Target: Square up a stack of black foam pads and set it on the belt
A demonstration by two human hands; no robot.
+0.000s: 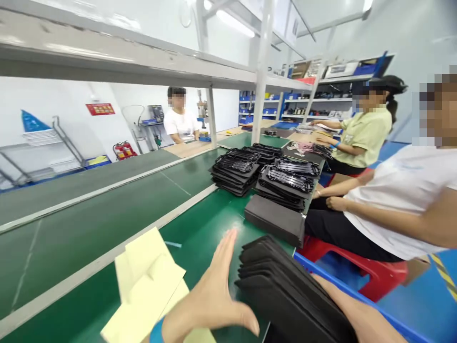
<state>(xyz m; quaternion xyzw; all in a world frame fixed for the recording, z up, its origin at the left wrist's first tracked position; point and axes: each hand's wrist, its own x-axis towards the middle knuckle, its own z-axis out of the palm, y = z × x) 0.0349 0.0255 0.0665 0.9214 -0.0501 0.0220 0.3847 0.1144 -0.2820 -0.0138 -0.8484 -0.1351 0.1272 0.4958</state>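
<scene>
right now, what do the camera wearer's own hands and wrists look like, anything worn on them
Both hands are bare, with no gloves to be seen. The left hand has a bright blue band around its wrist and no ring showing. The right hand is partly hidden; no sleeve shows on either side.

The bundle (282, 286) is black, the block (273, 219) dark grey, the tabletop (200, 207) green, the papers (153, 283) pale yellow, the wristband (156, 332) blue. The stool (385, 276) is red; the floor tape (444, 276) has yellow-and-dark stripes.
</scene>
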